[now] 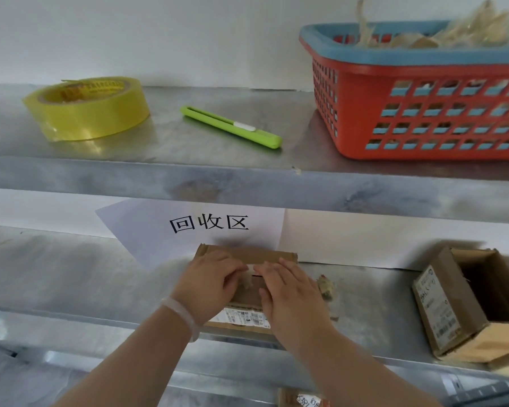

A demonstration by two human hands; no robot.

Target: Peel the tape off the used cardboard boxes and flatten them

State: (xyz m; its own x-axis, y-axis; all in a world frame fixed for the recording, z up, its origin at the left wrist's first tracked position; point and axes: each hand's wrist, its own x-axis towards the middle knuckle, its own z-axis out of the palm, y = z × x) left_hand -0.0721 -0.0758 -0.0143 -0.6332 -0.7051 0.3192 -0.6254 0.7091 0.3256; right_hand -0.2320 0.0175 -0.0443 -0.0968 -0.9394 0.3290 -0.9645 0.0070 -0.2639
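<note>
So, small box (249,254): flat on the lower shelf (71,274), just in front of the paper sign (147,230).
Left hand (210,279): fingers nearly straight, laid on the lid and gripping nothing.
Right hand (288,292): likewise flat and pressing, with its fingertips meeting the left's at the middle seam.
Tape scrap (247,282): pale and ragged, between the fingertips.
Handling: it looks light, thin card that should give under a press. Pick up the loose tape end and steady the box by its edge.

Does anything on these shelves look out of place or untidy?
Yes. The opened box at the right of the lower shelf lies tilted, flaps spread, and a crumpled scrap lies loose beside the middle box.
</note>
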